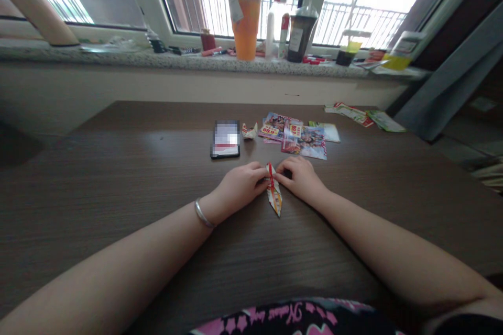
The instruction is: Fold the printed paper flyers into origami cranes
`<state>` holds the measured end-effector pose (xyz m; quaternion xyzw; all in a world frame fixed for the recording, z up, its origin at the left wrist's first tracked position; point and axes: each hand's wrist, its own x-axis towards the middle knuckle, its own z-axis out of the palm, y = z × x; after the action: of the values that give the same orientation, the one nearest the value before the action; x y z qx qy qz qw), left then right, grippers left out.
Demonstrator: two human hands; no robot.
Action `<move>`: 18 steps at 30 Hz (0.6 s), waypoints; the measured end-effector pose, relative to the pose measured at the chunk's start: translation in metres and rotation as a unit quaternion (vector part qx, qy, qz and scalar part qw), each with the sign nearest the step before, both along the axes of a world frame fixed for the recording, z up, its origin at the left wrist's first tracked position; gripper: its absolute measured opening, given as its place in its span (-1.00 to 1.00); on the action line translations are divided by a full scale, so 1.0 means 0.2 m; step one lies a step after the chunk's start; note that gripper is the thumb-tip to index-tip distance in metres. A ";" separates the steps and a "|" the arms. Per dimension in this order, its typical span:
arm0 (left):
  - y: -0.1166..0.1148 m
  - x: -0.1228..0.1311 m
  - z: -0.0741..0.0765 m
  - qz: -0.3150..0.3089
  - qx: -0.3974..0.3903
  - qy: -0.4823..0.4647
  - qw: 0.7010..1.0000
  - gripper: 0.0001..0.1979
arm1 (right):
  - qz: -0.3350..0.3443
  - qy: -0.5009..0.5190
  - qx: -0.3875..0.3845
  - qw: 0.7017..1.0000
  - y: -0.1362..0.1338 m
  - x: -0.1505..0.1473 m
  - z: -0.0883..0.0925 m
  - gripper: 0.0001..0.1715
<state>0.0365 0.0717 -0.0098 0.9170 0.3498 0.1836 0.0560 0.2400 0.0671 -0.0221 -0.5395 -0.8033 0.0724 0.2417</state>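
A narrow piece of folded paper (276,201), printed in red, white and yellow with pointed ends, lies on the brown table between my hands. My left hand (244,184), with a silver bangle at the wrist, pinches its left edge. From the other side, my right hand (299,175) grips the upper right edge between thumb and fingers. Just beyond my left hand stands a small folded paper shape (249,131) in similar printed colours. A phone (225,139) with a blurred screen lies to the left of that shape.
Printed flyers (304,141) lie past my right hand, and more leaflets (349,112) are at the table's far right. On the stone windowsill (176,65) stand an orange drink cup (247,26), a dark drink cup (301,34) and several small bottles. A grey curtain (451,73) hangs at right.
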 end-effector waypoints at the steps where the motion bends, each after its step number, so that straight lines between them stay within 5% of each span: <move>1: 0.00 0.00 0.00 -0.002 0.000 -0.001 1.000 -0.84 | -0.004 -0.003 -0.001 1.000 0.00 0.00 0.00 -0.86; 18: 0.01 -0.01 -0.03 -0.011 0.008 -0.013 1.000 -0.84 | -0.019 -0.017 -0.006 1.000 0.02 0.00 -0.02 -0.78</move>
<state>0.0337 0.0733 -0.0155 0.9187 0.3375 0.1974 0.0555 0.2394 0.0716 -0.0259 -0.5574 -0.7965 0.0633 0.2256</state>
